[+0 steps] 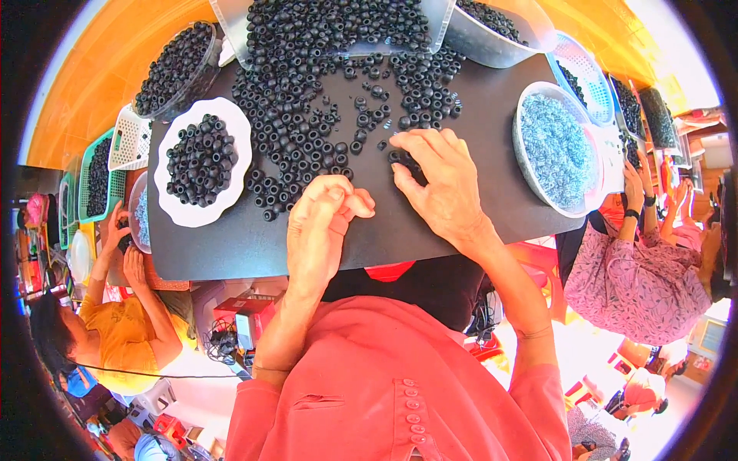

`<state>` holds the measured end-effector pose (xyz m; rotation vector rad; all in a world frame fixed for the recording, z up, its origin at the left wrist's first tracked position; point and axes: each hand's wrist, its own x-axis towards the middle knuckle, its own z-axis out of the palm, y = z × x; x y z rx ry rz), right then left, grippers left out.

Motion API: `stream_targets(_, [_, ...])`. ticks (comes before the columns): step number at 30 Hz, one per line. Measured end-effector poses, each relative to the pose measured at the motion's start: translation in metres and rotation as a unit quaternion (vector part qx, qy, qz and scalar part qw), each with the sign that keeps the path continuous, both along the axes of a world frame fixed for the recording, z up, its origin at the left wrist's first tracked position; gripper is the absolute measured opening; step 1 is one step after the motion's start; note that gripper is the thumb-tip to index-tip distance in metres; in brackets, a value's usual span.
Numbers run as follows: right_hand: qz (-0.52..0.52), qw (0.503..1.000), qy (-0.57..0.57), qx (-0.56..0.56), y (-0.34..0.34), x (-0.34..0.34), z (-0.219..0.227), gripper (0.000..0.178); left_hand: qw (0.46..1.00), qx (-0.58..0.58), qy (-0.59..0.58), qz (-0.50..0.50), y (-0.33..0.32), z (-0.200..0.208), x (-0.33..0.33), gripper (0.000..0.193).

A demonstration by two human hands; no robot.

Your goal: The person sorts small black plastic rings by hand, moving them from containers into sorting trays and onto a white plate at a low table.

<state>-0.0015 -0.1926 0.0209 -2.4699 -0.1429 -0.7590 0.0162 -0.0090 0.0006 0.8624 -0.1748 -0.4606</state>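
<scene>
My left hand (319,230) is above the near part of the dark tabletop (231,250), its fingers curled and pinched together. Whatever it may hold is hidden. To its right, my right hand (442,184) reaches over several small black round plastic pieces (407,160), thumb and forefinger apart on either side of them. Beyond both hands spreads a heap of black pieces with round holes (307,107), spilling from a clear plastic bin (448,19). A white scalloped plate (233,184) of black pieces stands at left. At right, a bowl (530,180) holds small bluish springs (557,150).
Tubs of black pieces stand at the back left (207,81) and back right (492,54). A blue basket (596,73) touches the springs bowl's far side. One person in yellow (127,334) works at left, another in a patterned top (638,284) at right.
</scene>
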Motion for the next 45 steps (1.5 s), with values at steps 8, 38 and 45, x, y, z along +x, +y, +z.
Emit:
stream_targets(8, [0.039, 0.995, 0.004, -0.090, -0.006, 0.011, -0.009, 0.023, 0.994, 0.098, -0.046, -0.014, -0.008, -0.001, -0.005, 0.014])
stream_targets(38, [0.067, 0.987, 0.084, -0.123, 0.016, 0.008, -0.004, 0.028, 0.986, 0.146, -0.079, 0.011, -0.002, -0.004, -0.008, 0.014])
stream_targets(45, [0.095, 0.988, 0.049, 0.111, 0.020, -0.002, 0.008, 0.020, 0.994, 0.099, -0.053, 0.005, -0.004, -0.003, -0.007, 0.013])
